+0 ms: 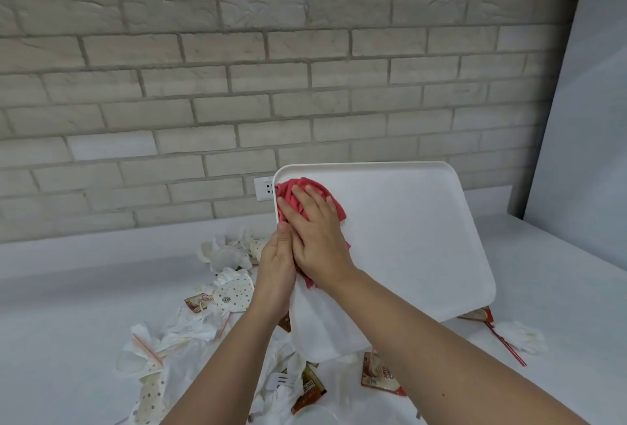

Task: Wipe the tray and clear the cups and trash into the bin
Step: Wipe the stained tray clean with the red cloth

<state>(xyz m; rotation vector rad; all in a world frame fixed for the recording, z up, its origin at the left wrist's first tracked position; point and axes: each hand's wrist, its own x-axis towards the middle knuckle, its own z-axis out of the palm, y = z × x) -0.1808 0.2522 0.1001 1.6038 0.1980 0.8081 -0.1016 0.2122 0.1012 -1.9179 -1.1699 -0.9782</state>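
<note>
A white tray (414,238) is tilted up off the counter, its face turned toward me. My left hand (276,275) grips the tray's left edge and holds it up. My right hand (314,231) presses a red cloth (305,192) flat against the tray's upper left corner. Below the tray lie spotted paper cups (234,294), crumpled napkins (179,329) and brown wrappers (381,375) scattered on the counter. No bin is in view.
A white counter (68,289) runs along a pale brick wall with a socket (264,188). A large white board (583,139) leans at the right. More trash lies right of the tray: a napkin (522,336) and a red straw (505,345).
</note>
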